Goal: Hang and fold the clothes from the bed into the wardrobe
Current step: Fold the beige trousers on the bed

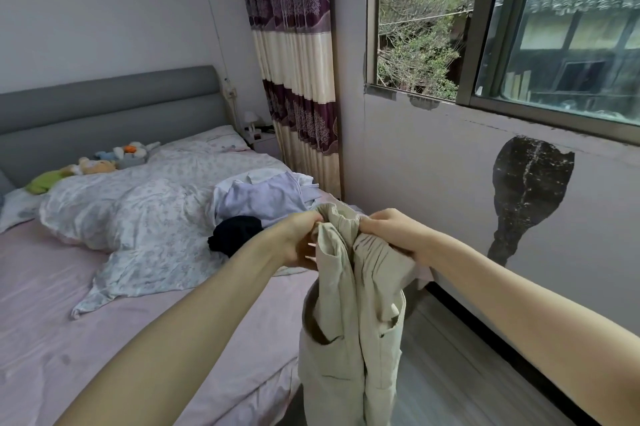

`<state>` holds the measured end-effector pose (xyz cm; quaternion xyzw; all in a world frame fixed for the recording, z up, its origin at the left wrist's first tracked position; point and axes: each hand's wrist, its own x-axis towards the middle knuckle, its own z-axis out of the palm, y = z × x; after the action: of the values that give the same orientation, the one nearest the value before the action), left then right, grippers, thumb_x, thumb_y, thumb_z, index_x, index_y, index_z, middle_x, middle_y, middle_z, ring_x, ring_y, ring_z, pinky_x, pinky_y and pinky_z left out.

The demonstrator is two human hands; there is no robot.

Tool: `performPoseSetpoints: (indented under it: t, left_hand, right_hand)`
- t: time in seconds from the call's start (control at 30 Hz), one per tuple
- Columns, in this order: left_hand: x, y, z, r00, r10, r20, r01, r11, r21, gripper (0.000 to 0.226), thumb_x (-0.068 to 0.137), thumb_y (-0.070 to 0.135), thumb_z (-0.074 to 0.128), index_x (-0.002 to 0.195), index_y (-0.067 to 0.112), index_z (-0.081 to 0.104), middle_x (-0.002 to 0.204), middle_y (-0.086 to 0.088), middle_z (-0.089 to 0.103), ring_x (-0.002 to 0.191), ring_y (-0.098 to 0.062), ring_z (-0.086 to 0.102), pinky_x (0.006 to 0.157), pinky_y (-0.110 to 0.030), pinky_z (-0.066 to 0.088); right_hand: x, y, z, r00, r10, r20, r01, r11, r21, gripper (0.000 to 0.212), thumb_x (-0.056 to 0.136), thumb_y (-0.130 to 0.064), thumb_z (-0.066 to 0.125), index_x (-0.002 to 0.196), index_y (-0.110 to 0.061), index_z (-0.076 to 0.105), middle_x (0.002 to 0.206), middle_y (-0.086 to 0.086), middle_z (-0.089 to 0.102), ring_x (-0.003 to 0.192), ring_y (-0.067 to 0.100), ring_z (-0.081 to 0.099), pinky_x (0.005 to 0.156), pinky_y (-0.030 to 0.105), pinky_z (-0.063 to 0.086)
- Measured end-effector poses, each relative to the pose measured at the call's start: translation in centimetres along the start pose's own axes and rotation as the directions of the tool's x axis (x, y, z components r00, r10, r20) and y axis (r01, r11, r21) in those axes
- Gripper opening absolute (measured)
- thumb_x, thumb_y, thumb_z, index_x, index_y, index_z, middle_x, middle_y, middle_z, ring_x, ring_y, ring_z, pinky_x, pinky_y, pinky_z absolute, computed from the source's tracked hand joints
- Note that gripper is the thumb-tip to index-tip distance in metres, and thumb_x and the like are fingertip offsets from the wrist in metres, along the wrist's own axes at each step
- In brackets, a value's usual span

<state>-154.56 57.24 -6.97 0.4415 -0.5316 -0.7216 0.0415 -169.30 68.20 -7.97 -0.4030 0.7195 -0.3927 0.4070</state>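
Head view: beige cotton trousers with elastic waistband (349,314) held up over bed edge
Left hand (298,241) and right hand (391,235) both curled tight on bunched waistband, legs hanging free between pink-sheeted bed (104,328) and wall. On bed beyond: lilac and white garments heap (263,197), black crumpled garment (235,233), floral duvet (138,207)
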Motion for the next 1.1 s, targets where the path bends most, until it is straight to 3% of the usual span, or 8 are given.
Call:
performPoseSetpoints:
  t: [0.17, 0.27, 0.37, 0.53, 0.67, 0.9, 1.03, 1.1]
  left_hand:
    - [1.0, 0.9, 0.7, 0.999, 0.027, 0.028, -0.019, 0.965, -0.261, 0.025, 0.093, 0.031, 0.051, 0.079, 0.011, 0.055, 0.08, -0.002, 0.053, 0.072, -0.014, 0.052, 0.078, -0.025, 0.045]
    - [1.5, 1.4, 0.3, 0.997, 0.01, -0.08, -0.021, 0.99, -0.138, 0.026, 0.093, 0.025, 0.05, 0.074, 0.009, 0.053, 0.068, -0.004, 0.061, 0.065, -0.015, 0.058, 0.067, -0.025, 0.05]
    - [1.1, 2.1, 0.8, 0.966, 0.121, -0.227, -0.096, 0.988, 0.119, 0.029, 0.095, 0.015, 0.043, 0.067, 0.01, 0.05, 0.047, -0.003, 0.056, 0.043, -0.013, 0.057, 0.039, -0.018, 0.044]
    - [2.1, 2.4, 3.0, 0.938, 0.333, -0.098, -0.184, 0.717, 0.673, 0.035, 0.095, 0.011, 0.034, 0.061, 0.018, 0.04, 0.067, 0.003, 0.042, 0.057, -0.008, 0.036, 0.045, -0.018, 0.032]
    - [3.0, 1.9, 3.4, 0.923, 0.377, -0.081, -0.184, 0.614, 0.767, 0.033, 0.097, 0.016, 0.04, 0.064, 0.016, 0.041, 0.065, 0.002, 0.042, 0.059, -0.01, 0.039, 0.051, -0.02, 0.034]
    - [4.0, 0.7, 4.6, 0.851, 0.516, -0.099, -0.19, 0.477, 0.858, 0.054, 0.09, 0.059, 0.046, 0.069, 0.01, 0.053, 0.067, -0.002, 0.056, 0.07, -0.018, 0.055, 0.061, -0.03, 0.041]
    - [5.2, 1.2, 4.8, 0.857, 0.413, -0.308, -0.138, 0.76, 0.635, 0.051, 0.1, 0.04, 0.032, 0.108, -0.002, 0.059, 0.108, -0.018, 0.063, 0.101, -0.031, 0.058, 0.078, -0.032, 0.044]
    - [5.5, 1.5, 5.1, 0.922, 0.228, -0.312, -0.153, 0.957, 0.247, 0.041, 0.101, 0.033, 0.033, 0.106, 0.002, 0.06, 0.092, -0.013, 0.066, 0.078, -0.023, 0.063, 0.06, -0.024, 0.048]
  right_hand:
    - [-0.4, 0.1, -0.6, 0.992, -0.118, -0.037, 0.115, 0.99, -0.082, 0.023, 0.089, -0.035, 0.057, 0.074, -0.018, 0.054, 0.066, -0.006, 0.052, 0.056, 0.007, 0.048, 0.046, 0.015, 0.039]
    - [0.0, 0.1, -2.3, 0.962, -0.202, -0.184, 0.121, 0.919, -0.375, 0.034, 0.09, -0.033, 0.052, 0.061, -0.018, 0.042, 0.058, -0.007, 0.042, 0.054, 0.01, 0.039, 0.044, 0.02, 0.029]
    - [0.7, 0.1, -5.6, 0.958, -0.085, -0.273, -0.011, 0.943, -0.334, 0.03, 0.09, -0.032, 0.048, 0.068, -0.013, 0.05, 0.064, -0.002, 0.048, 0.055, 0.013, 0.043, 0.047, 0.024, 0.032]
    - [2.4, -0.1, -7.8, 0.952, -0.017, -0.306, -0.075, 0.955, -0.287, 0.04, 0.093, -0.029, 0.042, 0.106, 0.001, 0.063, 0.088, 0.01, 0.059, 0.075, 0.025, 0.057, 0.066, 0.03, 0.045]
    - [2.5, -0.2, -7.7, 0.957, -0.029, -0.288, -0.079, 0.93, -0.358, 0.032, 0.09, -0.03, 0.042, 0.08, -0.006, 0.06, 0.061, 0.001, 0.041, 0.048, 0.014, 0.033, 0.044, 0.022, 0.025]
    - [3.4, 0.2, -7.1, 0.942, -0.107, -0.319, -0.045, 0.901, -0.432, 0.036, 0.088, -0.029, 0.045, 0.058, -0.016, 0.031, 0.053, -0.003, 0.033, 0.049, 0.016, 0.029, 0.046, 0.026, 0.024]
    - [2.7, 0.5, -6.1, 0.922, -0.236, -0.309, 0.053, 0.863, -0.502, 0.035, 0.089, -0.028, 0.046, 0.059, -0.016, 0.032, 0.057, -0.003, 0.04, 0.054, 0.017, 0.035, 0.048, 0.028, 0.027]
    - [2.1, 1.2, -4.7, 0.926, -0.295, -0.235, 0.143, 0.851, -0.505, 0.032, 0.09, -0.029, 0.048, 0.062, -0.017, 0.038, 0.061, -0.003, 0.046, 0.061, 0.019, 0.043, 0.052, 0.029, 0.031]
